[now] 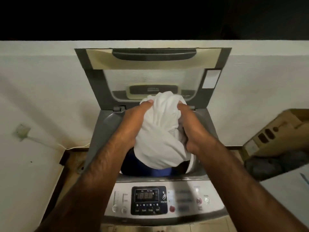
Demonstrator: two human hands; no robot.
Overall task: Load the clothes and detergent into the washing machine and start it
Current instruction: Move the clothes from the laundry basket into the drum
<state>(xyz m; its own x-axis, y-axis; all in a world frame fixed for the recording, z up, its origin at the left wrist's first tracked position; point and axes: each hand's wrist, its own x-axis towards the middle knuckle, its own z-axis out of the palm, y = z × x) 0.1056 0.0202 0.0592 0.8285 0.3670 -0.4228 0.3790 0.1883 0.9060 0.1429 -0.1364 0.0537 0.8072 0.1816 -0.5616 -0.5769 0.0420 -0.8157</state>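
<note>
Top-loading washing machine (107, 131) stands against a white wall, lid (153, 64) raised upright. Left hand (132, 124) and right hand (192, 129) clasp a bunched white garment (160, 131) from either side, above the drum opening. Blue fabric (160, 171) lies beneath it. Control panel (149, 200) display is lit; digits blurred, possibly 10:00. Cardboard box (282, 131) sits right.

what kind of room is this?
Probably a home laundry or utility corner: a top-loading washing machine with its lid up against a plain white wall, and a cardboard box stored beside it.
</note>
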